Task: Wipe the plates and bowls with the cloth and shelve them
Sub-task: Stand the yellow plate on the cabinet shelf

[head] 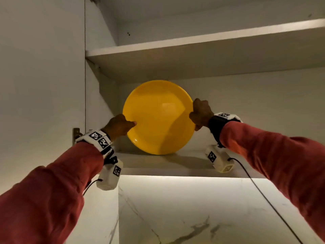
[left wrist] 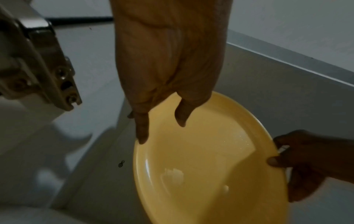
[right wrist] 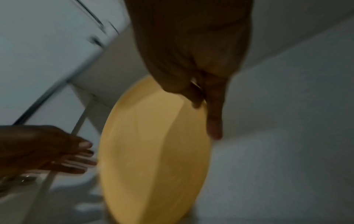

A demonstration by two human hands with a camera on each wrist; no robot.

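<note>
A round yellow plate (head: 158, 118) stands on its edge on the lower cabinet shelf (head: 177, 163), its face turned toward me and its top leaning back. My left hand (head: 127, 123) holds the plate's left rim, thumb on the front face and fingers behind. My right hand (head: 194, 111) grips the right rim, a little higher. The left wrist view shows the plate (left wrist: 201, 166) with my left hand (left wrist: 161, 131) pinching its rim and my right hand (left wrist: 275, 153) curled round the far edge. The blurred right wrist view shows the plate (right wrist: 153, 151), my right hand (right wrist: 205, 119) and my left hand (right wrist: 90, 154).
An upper shelf (head: 193, 43) crosses just above the plate's top. The open cabinet door (head: 42, 85) and its metal hinge (left wrist: 57, 75) are close on the left. Shelf surface lies bare to the plate's right. A marble wall (head: 193, 208) runs below the cabinet.
</note>
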